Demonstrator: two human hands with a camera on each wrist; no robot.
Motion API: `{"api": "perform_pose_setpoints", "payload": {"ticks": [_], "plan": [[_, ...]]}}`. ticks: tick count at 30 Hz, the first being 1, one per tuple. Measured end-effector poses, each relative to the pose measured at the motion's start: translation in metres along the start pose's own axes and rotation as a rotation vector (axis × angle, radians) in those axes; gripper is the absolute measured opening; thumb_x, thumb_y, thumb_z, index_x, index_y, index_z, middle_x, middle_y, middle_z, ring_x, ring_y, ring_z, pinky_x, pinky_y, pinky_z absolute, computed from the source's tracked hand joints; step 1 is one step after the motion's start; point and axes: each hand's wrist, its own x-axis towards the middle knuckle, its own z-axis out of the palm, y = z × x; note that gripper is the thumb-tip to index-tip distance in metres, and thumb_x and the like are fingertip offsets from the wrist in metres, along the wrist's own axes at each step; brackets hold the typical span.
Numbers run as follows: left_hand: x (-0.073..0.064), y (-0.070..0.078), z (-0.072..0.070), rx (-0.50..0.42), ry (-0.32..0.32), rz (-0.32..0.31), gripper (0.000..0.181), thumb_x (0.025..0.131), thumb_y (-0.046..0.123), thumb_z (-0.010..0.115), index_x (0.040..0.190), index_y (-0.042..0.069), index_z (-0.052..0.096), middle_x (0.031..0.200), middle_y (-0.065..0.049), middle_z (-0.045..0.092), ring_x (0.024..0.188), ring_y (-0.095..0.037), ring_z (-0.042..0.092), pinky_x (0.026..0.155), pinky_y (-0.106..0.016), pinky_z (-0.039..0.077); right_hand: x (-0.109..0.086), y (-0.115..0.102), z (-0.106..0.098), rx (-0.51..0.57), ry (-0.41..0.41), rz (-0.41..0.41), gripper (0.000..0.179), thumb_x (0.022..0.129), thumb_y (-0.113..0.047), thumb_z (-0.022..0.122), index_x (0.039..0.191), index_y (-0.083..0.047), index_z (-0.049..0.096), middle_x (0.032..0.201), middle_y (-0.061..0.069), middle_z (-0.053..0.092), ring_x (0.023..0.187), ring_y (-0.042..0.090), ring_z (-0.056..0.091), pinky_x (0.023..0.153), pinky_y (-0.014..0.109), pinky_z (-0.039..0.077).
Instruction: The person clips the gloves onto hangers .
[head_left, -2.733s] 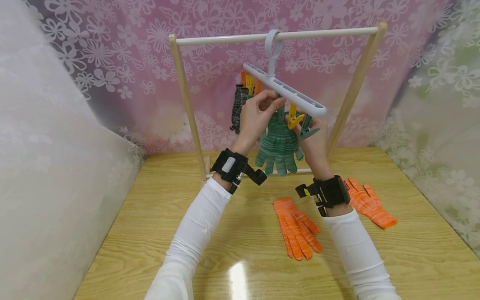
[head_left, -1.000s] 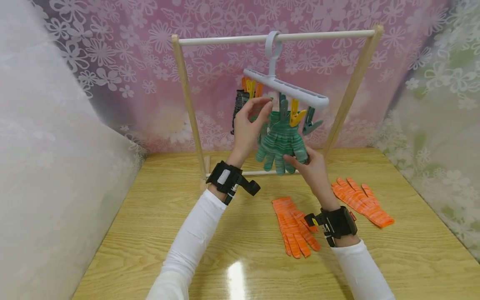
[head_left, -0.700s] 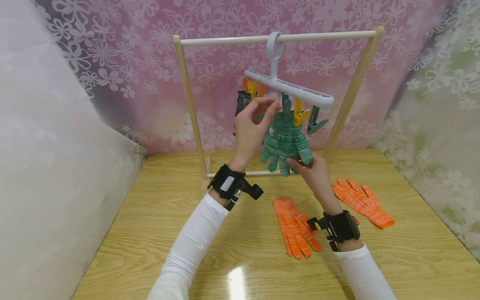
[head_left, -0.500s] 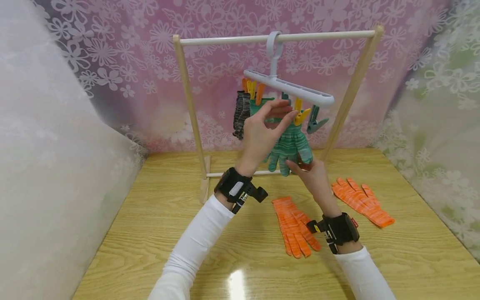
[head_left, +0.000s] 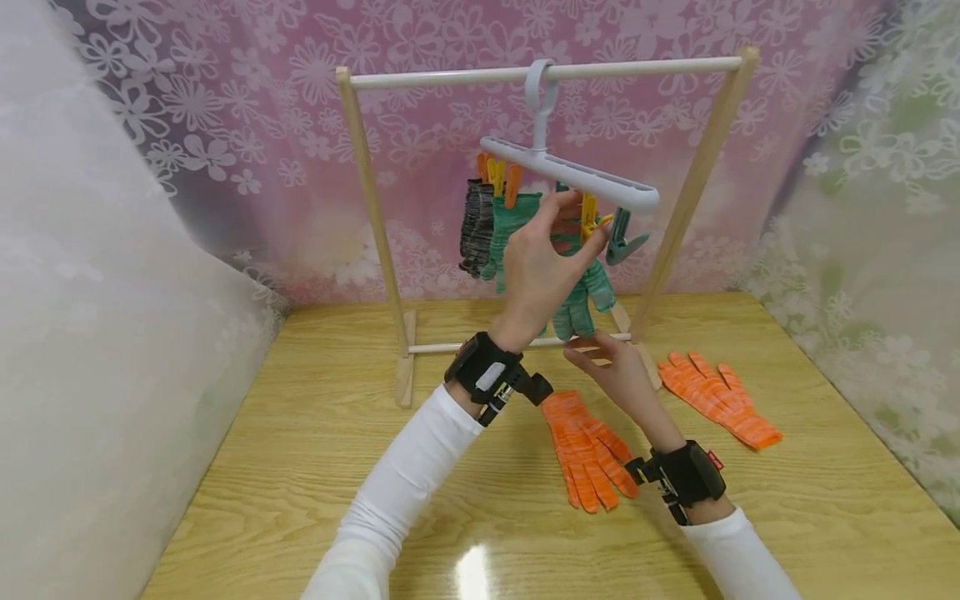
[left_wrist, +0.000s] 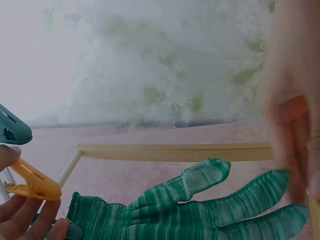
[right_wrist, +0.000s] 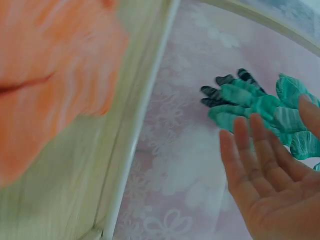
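Observation:
My left hand (head_left: pixel 540 271) is raised under the hanger, its thumb and fingers pinching a yellow clothespin (left_wrist: pixel 37 185) on the hanger's near half. A green striped knit glove (left_wrist: pixel 165 220) hangs cuff up from the hanger, its fingers pointing down; in the head view my left hand covers its upper part. Below that glove's fingertips, my right hand (head_left: pixel 622 375) is held with relaxed, extended fingers; the right wrist view shows its palm holding nothing. Just right of the yellow clothespin, a dark green clothespin (head_left: pixel 621 237) hangs with nothing in it.
A pale grey hanger (head_left: pixel 570 171) hooks over the white bar (head_left: pixel 450 77) of a wooden rack. Its far end carries a black-grey glove (head_left: pixel 474 229) and another green glove (head_left: pixel 513 217) on orange and yellow clothespins. Two orange gloves (head_left: pixel 588 454) lie on the table (head_left: pixel 300 467).
My left hand has moved right from the dark green clothespin to the yellow one. My right hand went down from the hanger, held the green glove's fingers, then let go.

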Motion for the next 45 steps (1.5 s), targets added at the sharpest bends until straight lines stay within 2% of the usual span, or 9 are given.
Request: {"api": "perform_pose_setpoints", "payload": {"ticks": [4,7,13,17,20,26,34,41,45], "plan": [[0.0,0.001,-0.001,0.044,0.011,0.014,0.051,0.092,0.024,0.078,0.134,0.002,0.059,0.112,-0.01,0.073,0.098,-0.016,0.07,0.08,-0.01,0.053,-0.011,0.007,0.004,-0.103,-0.099,0.008,0.044,0.099,-0.02,0.069,0.138,-0.001,0.06,0.128,0.02,0.067,0.109,0.041,0.067,0.087,0.051,0.059],[0.0,0.001,-0.002,0.055,0.022,0.028,0.049,0.091,0.024,0.079,0.131,0.003,0.061,0.11,-0.01,0.073,0.096,-0.016,0.071,0.079,-0.01,0.053,-0.021,0.01,0.007,-0.188,-0.195,-0.012,0.046,0.097,-0.021,0.071,0.138,-0.002,0.061,0.131,0.02,0.065,0.112,0.04,0.066,0.089,0.05,0.059],[0.001,0.003,-0.005,0.067,0.058,0.036,0.042,0.092,0.026,0.078,0.125,0.005,0.064,0.106,-0.008,0.074,0.093,-0.016,0.071,0.079,-0.013,0.054,-0.038,0.019,0.014,-0.335,-0.337,-0.052,0.046,0.096,-0.021,0.072,0.136,0.0,0.062,0.131,0.022,0.065,0.112,0.042,0.065,0.092,0.054,0.056],[0.002,0.002,-0.007,0.074,0.068,0.024,0.04,0.092,0.027,0.078,0.123,0.006,0.066,0.103,-0.007,0.075,0.091,-0.016,0.071,0.079,-0.014,0.054,-0.046,0.023,0.017,-0.381,-0.399,-0.065,0.047,0.096,-0.02,0.072,0.136,0.001,0.062,0.128,0.022,0.067,0.108,0.04,0.067,0.088,0.053,0.057],[0.002,0.0,-0.009,0.064,0.062,0.01,0.041,0.092,0.028,0.078,0.124,0.007,0.066,0.104,-0.007,0.075,0.092,-0.015,0.071,0.079,-0.013,0.054,-0.051,0.026,0.019,-0.399,-0.41,-0.066,0.05,0.095,-0.023,0.073,0.137,0.001,0.061,0.128,0.023,0.066,0.107,0.04,0.068,0.086,0.052,0.058],[0.003,-0.003,-0.013,0.029,0.046,-0.001,0.04,0.092,0.026,0.077,0.126,0.006,0.066,0.107,-0.008,0.074,0.094,-0.015,0.071,0.08,-0.013,0.053,-0.052,0.033,0.018,-0.438,-0.431,-0.06,0.057,0.092,-0.022,0.076,0.137,0.007,0.059,0.141,0.03,0.055,0.12,0.047,0.059,0.096,0.055,0.053],[0.005,-0.002,-0.016,0.026,0.021,0.001,0.039,0.093,0.025,0.076,0.126,0.005,0.067,0.109,-0.009,0.074,0.093,-0.017,0.071,0.082,-0.02,0.057,-0.043,0.043,0.003,-0.498,-0.474,-0.023,0.059,0.09,-0.017,0.077,0.138,0.011,0.056,0.144,0.035,0.048,0.099,0.04,0.068,0.076,0.037,0.058],[0.005,-0.003,-0.018,0.015,0.042,0.023,0.037,0.093,0.022,0.077,0.124,0.003,0.068,0.11,-0.011,0.074,0.092,-0.017,0.071,0.082,-0.015,0.055,-0.032,0.045,-0.009,-0.476,-0.493,0.007,0.056,0.091,-0.017,0.076,0.137,0.011,0.057,0.141,0.036,0.05,0.116,0.049,0.06,0.092,0.052,0.056],[0.002,-0.006,-0.018,-0.022,0.038,0.029,0.038,0.091,0.019,0.078,0.123,0.001,0.068,0.116,-0.013,0.072,0.092,-0.018,0.073,0.084,-0.014,0.054,-0.023,0.045,-0.013,-0.522,-0.434,0.052,0.051,0.094,-0.022,0.074,0.134,0.007,0.061,0.133,0.033,0.057,0.114,0.05,0.06,0.092,0.058,0.053]]}}
